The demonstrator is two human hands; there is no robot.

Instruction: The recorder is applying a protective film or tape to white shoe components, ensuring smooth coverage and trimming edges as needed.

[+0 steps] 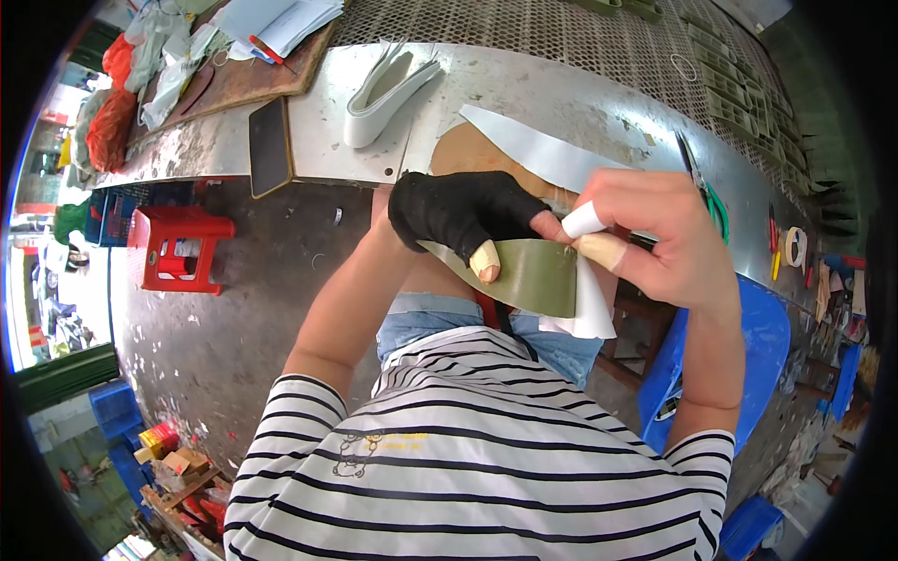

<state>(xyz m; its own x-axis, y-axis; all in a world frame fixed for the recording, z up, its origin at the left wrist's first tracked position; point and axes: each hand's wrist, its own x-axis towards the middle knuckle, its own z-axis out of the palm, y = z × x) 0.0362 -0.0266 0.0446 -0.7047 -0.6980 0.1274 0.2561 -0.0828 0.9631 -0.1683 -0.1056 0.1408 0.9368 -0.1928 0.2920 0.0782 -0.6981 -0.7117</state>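
Observation:
My left hand [463, 213], in a black fingerless glove with a taped thumb, grips an olive-green curved strip [538, 280] of smooth sheet material. White backing [592, 304] hangs from the strip's right end. My right hand [655, 238] is bare apart from pale coverings on the thumb and a finger. Its thumb and finger pinch the strip's upper right edge, close to my left fingertip; the exact bit between them is too small to make out. Beyond my hands, a white curved piece [552, 150] lies partly over a round brown board [468, 159] on the metal table [327, 103].
Left on the table are a folded white band [388, 98] and a dark phone [271, 148] overhanging the edge. Green-handled scissors [716, 210] lie right. Behind is a metal mesh [561, 42] with green pieces. A red stool [178, 248] and blue chair [720, 365] flank me.

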